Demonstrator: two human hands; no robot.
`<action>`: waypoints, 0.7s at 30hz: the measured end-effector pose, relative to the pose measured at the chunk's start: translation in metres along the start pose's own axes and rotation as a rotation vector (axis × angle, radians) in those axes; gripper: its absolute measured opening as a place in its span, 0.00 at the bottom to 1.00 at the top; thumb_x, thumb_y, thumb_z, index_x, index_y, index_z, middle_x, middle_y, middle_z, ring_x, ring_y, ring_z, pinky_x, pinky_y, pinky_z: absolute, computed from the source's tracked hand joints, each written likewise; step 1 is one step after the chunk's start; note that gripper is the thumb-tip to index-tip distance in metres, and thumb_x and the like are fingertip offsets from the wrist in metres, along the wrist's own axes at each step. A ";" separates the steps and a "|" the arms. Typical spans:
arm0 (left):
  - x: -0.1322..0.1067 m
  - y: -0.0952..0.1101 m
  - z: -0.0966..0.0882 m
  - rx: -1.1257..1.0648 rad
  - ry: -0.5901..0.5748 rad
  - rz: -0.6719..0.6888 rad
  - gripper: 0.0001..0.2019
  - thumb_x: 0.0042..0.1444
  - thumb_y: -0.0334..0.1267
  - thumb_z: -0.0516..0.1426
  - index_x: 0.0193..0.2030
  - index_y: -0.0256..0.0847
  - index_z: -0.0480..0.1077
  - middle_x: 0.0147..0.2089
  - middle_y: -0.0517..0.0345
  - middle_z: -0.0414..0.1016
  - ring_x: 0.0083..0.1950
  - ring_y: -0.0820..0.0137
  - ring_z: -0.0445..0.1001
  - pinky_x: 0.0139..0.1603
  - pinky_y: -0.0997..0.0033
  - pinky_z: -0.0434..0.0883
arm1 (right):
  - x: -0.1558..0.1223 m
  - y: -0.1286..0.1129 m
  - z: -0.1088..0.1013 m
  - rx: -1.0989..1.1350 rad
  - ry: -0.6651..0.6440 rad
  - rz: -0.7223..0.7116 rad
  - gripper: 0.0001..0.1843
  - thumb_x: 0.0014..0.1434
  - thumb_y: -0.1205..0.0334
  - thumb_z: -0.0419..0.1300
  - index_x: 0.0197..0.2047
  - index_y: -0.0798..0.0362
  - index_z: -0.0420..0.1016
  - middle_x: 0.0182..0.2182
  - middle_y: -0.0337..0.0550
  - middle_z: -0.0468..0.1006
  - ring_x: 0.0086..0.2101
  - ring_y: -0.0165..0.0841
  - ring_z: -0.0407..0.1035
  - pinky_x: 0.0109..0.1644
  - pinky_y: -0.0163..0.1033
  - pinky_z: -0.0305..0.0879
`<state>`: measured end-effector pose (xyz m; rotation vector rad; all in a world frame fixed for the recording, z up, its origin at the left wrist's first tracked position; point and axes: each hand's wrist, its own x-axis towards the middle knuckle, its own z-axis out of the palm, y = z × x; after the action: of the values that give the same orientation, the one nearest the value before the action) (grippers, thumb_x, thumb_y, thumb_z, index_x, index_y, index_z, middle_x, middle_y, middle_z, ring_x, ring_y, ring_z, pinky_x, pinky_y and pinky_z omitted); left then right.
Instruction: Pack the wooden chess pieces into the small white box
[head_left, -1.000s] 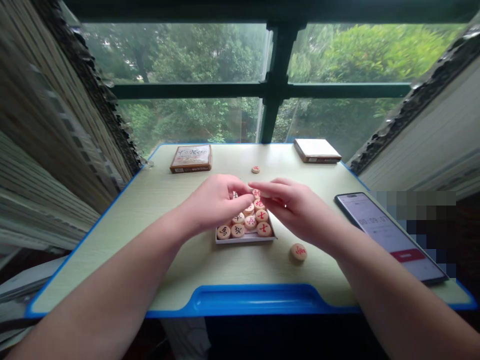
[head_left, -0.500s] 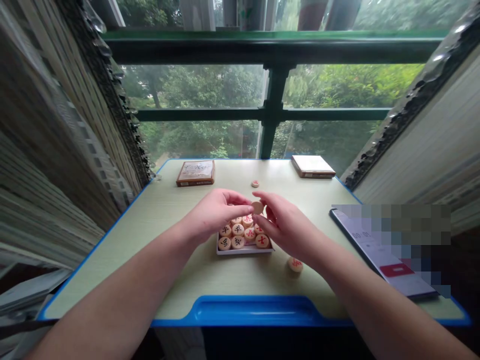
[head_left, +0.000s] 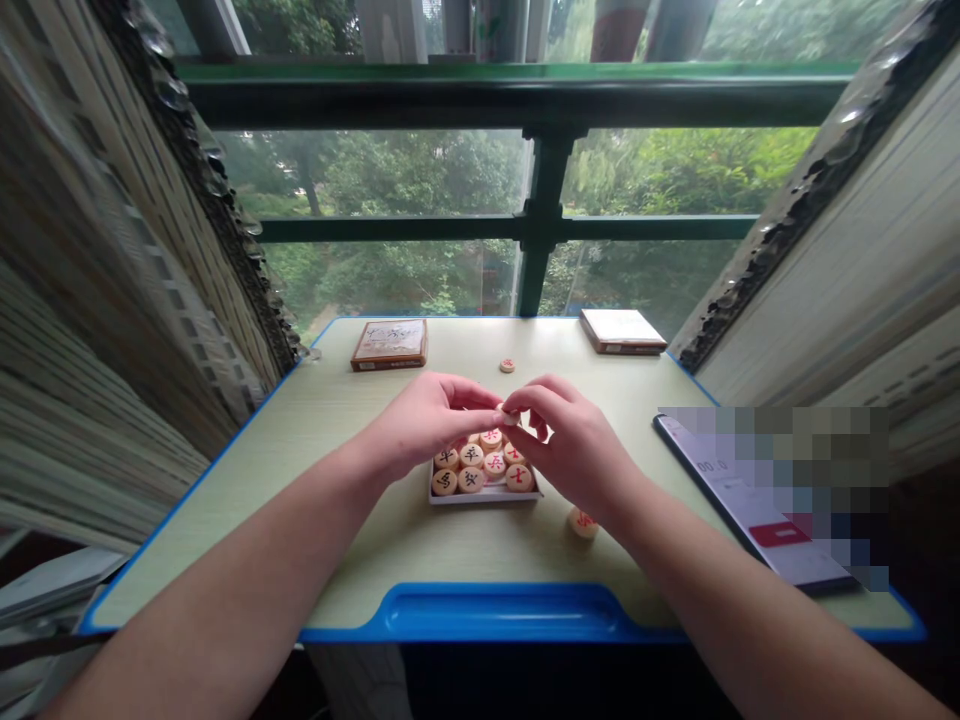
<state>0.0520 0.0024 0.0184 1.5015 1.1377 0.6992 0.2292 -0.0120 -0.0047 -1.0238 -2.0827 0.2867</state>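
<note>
Over the far side of a shallow white box (head_left: pixel 484 497), my left hand (head_left: pixel 431 425) and my right hand (head_left: pixel 566 430) meet at one round wooden Chinese chess piece (head_left: pixel 511 416). Fingertips of both hands are closed on its edges, and the piece is tilted so its face is hard to make out. Rows of chess pieces with black and red characters fill much of the box, such as a black one (head_left: pixel 471 479) and a red one (head_left: pixel 519 478). My hands hide the box's far part. Beside my right forearm, a red-marked piece (head_left: pixel 583 522) rests on the table.
Another red-marked piece (head_left: pixel 508 366) lies farther back on the table (head_left: pixel 360 550). Flat brown boxes stand at the back left (head_left: pixel 389 344) and back right (head_left: pixel 622 331). A phone (head_left: pixel 750 510), partly blurred out, lies at the right. Curtains (head_left: pixel 97 250) flank the window.
The piece between my hands has turned from showing a blank round face to a tilted, edge-on pose. My right fingers have closed in around it. The view has shifted slightly.
</note>
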 end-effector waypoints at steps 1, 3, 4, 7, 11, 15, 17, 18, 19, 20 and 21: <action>0.000 -0.001 0.000 -0.004 -0.011 0.003 0.18 0.44 0.45 0.64 0.39 0.34 0.76 0.29 0.54 0.76 0.23 0.78 0.64 0.21 0.77 0.56 | 0.000 -0.001 -0.001 0.010 -0.025 0.016 0.04 0.54 0.67 0.59 0.36 0.53 0.70 0.35 0.42 0.71 0.30 0.27 0.66 0.34 0.34 0.65; 0.001 -0.002 -0.002 -0.032 -0.043 0.009 0.17 0.43 0.43 0.64 0.40 0.35 0.76 0.34 0.52 0.78 0.27 0.75 0.69 0.24 0.77 0.61 | 0.001 -0.003 -0.005 0.030 -0.076 0.068 0.09 0.52 0.66 0.60 0.39 0.53 0.70 0.36 0.42 0.72 0.30 0.28 0.67 0.35 0.35 0.65; 0.001 -0.002 -0.004 -0.052 -0.061 0.013 0.17 0.43 0.41 0.64 0.40 0.35 0.76 0.37 0.51 0.79 0.30 0.74 0.71 0.27 0.76 0.64 | 0.002 -0.004 -0.006 0.045 -0.095 0.100 0.11 0.51 0.66 0.61 0.40 0.54 0.70 0.36 0.43 0.73 0.30 0.28 0.67 0.35 0.35 0.65; 0.001 -0.003 -0.009 -0.090 -0.127 0.030 0.17 0.44 0.39 0.64 0.42 0.35 0.75 0.39 0.49 0.79 0.36 0.71 0.74 0.35 0.73 0.68 | 0.003 -0.006 -0.008 0.098 -0.135 0.156 0.12 0.52 0.65 0.60 0.42 0.55 0.69 0.36 0.43 0.75 0.31 0.28 0.68 0.36 0.35 0.66; 0.002 -0.004 -0.013 -0.067 -0.150 0.026 0.17 0.44 0.38 0.64 0.41 0.34 0.75 0.38 0.50 0.79 0.37 0.69 0.75 0.38 0.70 0.70 | 0.002 -0.007 -0.006 0.075 -0.144 0.142 0.08 0.53 0.65 0.60 0.39 0.54 0.71 0.33 0.42 0.75 0.30 0.28 0.68 0.35 0.35 0.65; 0.002 -0.005 -0.012 -0.021 -0.119 0.002 0.15 0.42 0.36 0.64 0.39 0.34 0.74 0.36 0.52 0.78 0.36 0.69 0.75 0.37 0.70 0.71 | 0.001 -0.007 -0.007 0.052 -0.150 0.127 0.08 0.53 0.63 0.61 0.37 0.54 0.72 0.31 0.41 0.74 0.29 0.28 0.67 0.33 0.34 0.64; 0.002 -0.005 -0.012 0.024 -0.138 0.021 0.14 0.42 0.36 0.64 0.38 0.35 0.74 0.36 0.53 0.78 0.36 0.70 0.75 0.38 0.71 0.70 | 0.001 -0.007 -0.008 0.045 -0.164 0.115 0.07 0.53 0.62 0.61 0.36 0.54 0.73 0.30 0.41 0.74 0.29 0.28 0.67 0.33 0.34 0.63; 0.002 -0.006 -0.012 0.058 -0.153 0.034 0.13 0.43 0.37 0.63 0.37 0.35 0.74 0.36 0.53 0.78 0.36 0.70 0.75 0.38 0.71 0.70 | 0.001 -0.007 -0.009 0.046 -0.180 0.111 0.07 0.53 0.62 0.61 0.35 0.54 0.73 0.30 0.41 0.74 0.29 0.28 0.67 0.33 0.34 0.63; 0.002 -0.006 -0.013 0.096 -0.164 0.046 0.13 0.43 0.38 0.63 0.37 0.35 0.74 0.35 0.54 0.78 0.36 0.69 0.75 0.38 0.71 0.70 | 0.001 -0.007 -0.010 0.048 -0.204 0.109 0.06 0.53 0.62 0.61 0.35 0.54 0.73 0.30 0.41 0.74 0.29 0.28 0.67 0.34 0.34 0.63; 0.003 -0.006 -0.015 0.136 -0.163 0.057 0.13 0.44 0.38 0.62 0.37 0.35 0.74 0.35 0.53 0.78 0.37 0.69 0.74 0.37 0.71 0.70 | 0.001 -0.008 -0.011 0.049 -0.236 0.108 0.06 0.53 0.63 0.61 0.35 0.54 0.74 0.31 0.41 0.74 0.30 0.28 0.67 0.35 0.34 0.63; 0.004 -0.007 -0.016 0.185 -0.137 0.072 0.13 0.45 0.39 0.61 0.37 0.35 0.74 0.35 0.53 0.78 0.36 0.69 0.74 0.37 0.71 0.70 | 0.001 -0.008 -0.011 0.045 -0.275 0.110 0.06 0.52 0.64 0.61 0.35 0.54 0.74 0.31 0.41 0.74 0.31 0.29 0.67 0.36 0.35 0.64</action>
<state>0.0372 0.0127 0.0149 1.7262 1.0714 0.5417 0.2319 -0.0178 0.0071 -1.1255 -2.2539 0.5549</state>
